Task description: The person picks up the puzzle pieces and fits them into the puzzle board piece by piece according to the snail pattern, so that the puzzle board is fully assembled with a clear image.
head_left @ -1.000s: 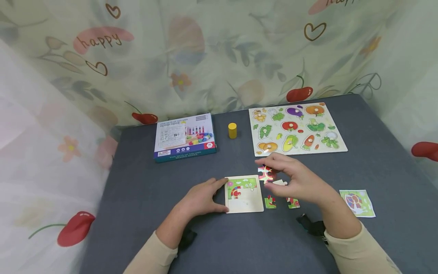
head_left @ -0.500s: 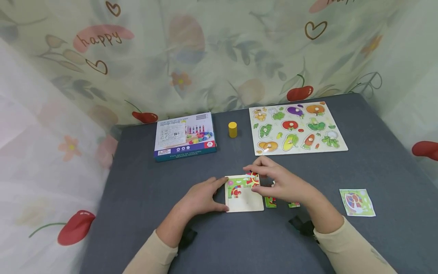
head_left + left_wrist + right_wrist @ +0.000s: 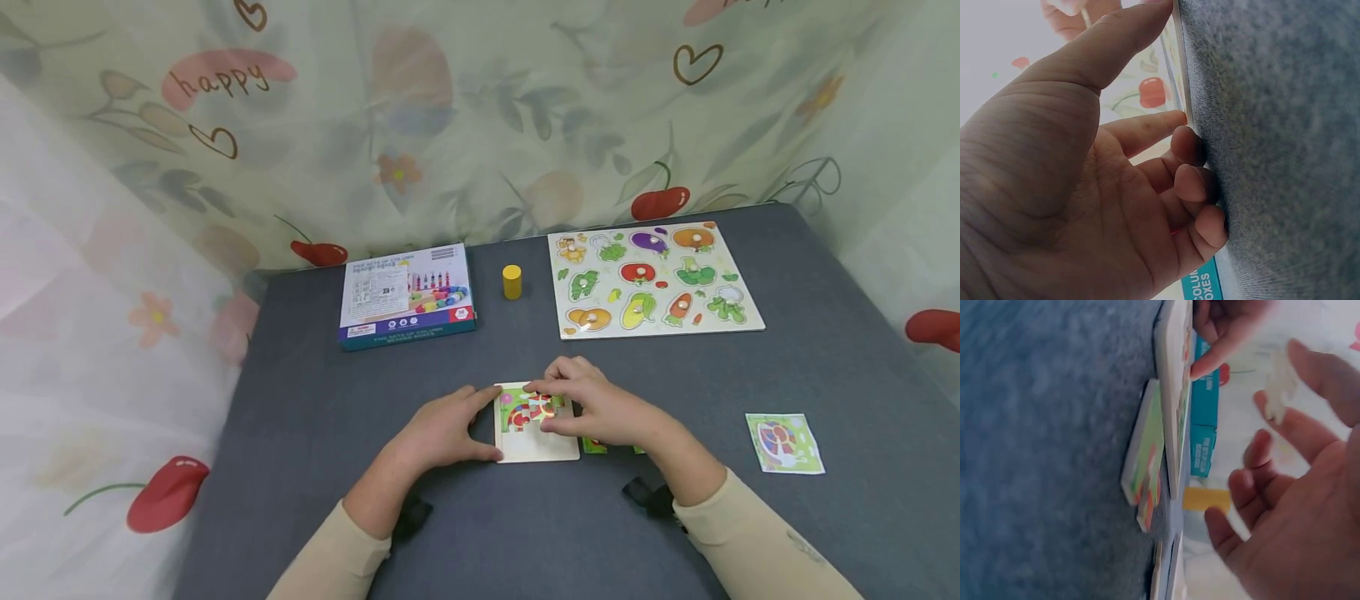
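Right hand (image 3: 600, 407) pinched a puzzle piece (image 3: 1280, 386); loosely spread left hand (image 3: 442, 429) touched the tray (image 3: 536, 447). Seemingly light and stiff, the piece suited edge holds.

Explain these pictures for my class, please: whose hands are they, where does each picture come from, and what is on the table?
There is no robot here: a person works with two bare hands. One camera, worn on the head, looks forward and down. Each wrist wears another, giving the two close-up views.

The left hand touches the left side of a small puzzle tray. The right hand pinches a puzzle piece over that tray. Loose pieces lie beside it, partly hidden by the right hand.

Farther back on the dark table are a box, a yellow cylinder and a vegetable board. A picture card lies to the right.
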Demonstrator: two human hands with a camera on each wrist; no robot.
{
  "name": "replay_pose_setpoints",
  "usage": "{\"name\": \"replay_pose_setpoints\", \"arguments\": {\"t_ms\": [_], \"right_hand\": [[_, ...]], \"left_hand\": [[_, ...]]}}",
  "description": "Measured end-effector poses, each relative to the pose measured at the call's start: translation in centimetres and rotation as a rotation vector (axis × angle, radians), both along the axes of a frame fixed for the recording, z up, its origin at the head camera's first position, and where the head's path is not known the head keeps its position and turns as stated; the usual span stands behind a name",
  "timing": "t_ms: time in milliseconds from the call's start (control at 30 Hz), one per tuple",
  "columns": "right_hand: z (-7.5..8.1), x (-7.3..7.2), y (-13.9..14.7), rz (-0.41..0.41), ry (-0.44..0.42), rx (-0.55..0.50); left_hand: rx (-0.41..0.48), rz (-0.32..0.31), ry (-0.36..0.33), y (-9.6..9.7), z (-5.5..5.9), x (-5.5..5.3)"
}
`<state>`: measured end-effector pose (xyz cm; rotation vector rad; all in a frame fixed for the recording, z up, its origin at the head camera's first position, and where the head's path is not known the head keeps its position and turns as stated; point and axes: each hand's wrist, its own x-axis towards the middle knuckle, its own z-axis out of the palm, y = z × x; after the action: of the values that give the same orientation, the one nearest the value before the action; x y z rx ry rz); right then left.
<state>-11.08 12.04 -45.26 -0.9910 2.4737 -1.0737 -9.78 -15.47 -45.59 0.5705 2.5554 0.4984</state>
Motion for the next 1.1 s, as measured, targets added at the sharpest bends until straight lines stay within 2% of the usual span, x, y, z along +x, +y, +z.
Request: {"name": "replay_pose_setpoints", "arguments": {"t_ms": [700, 1100], "right_hand": [[-2.8, 0.0, -0.8, -0.050, 0.121, 0.237], [-2.8, -0.1, -0.8, -0.108, 0.164, 0.154]], "left_hand": [[-0.010, 0.004, -0.017, 0.1, 0.5, 0.0], [0.001, -0.002, -0.013, 0.1, 0.4, 0.0]]}}
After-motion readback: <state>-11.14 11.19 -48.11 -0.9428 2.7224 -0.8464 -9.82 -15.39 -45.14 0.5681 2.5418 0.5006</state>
